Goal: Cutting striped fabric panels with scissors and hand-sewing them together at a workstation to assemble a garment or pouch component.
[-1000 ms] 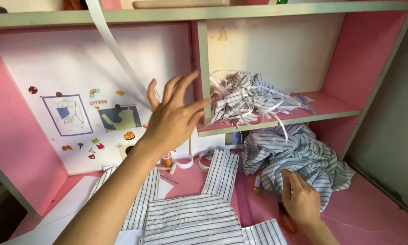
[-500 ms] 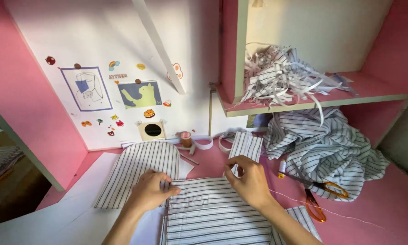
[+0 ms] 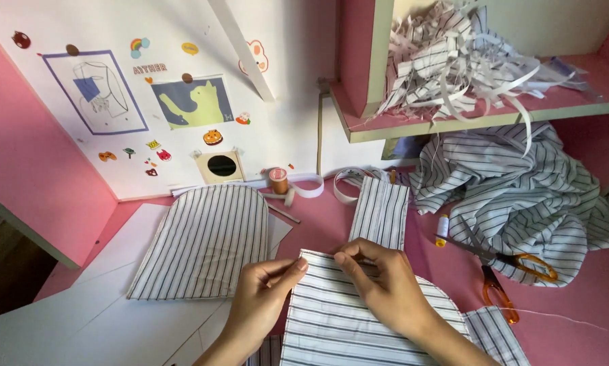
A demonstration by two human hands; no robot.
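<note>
Both hands are down on the striped panel now, which lies flat on the pink desk right in front of the person. A second ago the left hand was up at the shelf, fingers spread against the upright, and the right hand rested low by the scissors. Half a second ago both had already dropped to the cloth. Since then they have drawn closer together at its top edge.

The left hand pinches that edge between thumb and fingertips. The right hand grips the same edge just beside it, fingers curled over and the thumb tucked under, so both are closed on the panel. The fingertips nearly meet in the middle of the hem.

The view has dipped and come nearer too, so the shelf with its heap of strips now sits at the top right. To the left of the hands lies a rounded striped piece on white paper. A narrow striped strip lies just above the right hand. A thread spool stands by the wall. The crumpled striped shirt lies at the right, with the orange-handled scissors against its lower edge, untouched.
</note>
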